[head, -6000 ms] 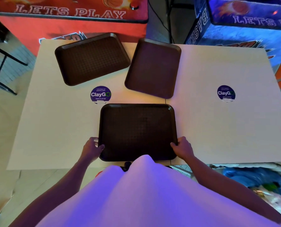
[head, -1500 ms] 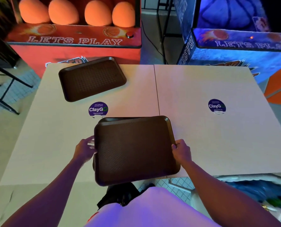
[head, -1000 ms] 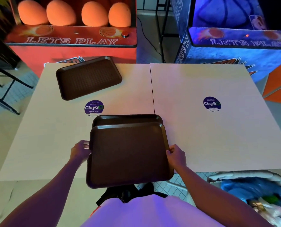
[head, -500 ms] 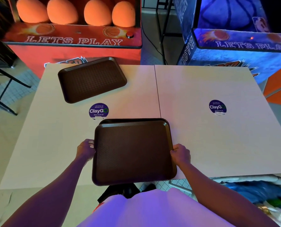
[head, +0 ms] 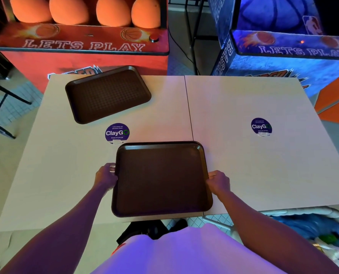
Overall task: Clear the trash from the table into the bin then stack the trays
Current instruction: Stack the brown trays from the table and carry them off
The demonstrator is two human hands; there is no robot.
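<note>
The near tray (head: 160,178) sits at the near edge of the table (head: 263,165), mostly left of the seam that splits the top, with its right side just across it. The person has it by both short sides. The left hand (head: 105,177) grips the left rim with curled fingers, and the right hand (head: 218,181) is closed round the right rim. A thin second rim peeks out along its far edge, so I'd say another tray lies nested beneath, though I can't be sure from here.

The far tray (head: 107,93) lies alone at the far left corner, skewed to the edges and well apart from the one in hand. A round ClayGo sticker (head: 117,133) sits between the two.

Only trays and stickers show on the tabletop. The bin (head: 313,230), on the floor below the near right corner, holds blue plastic and wrappers. So the trash half looks finished. The stacking looks partly done, since the far tray has yet to join the pile. That seems to be all that's left.
</note>
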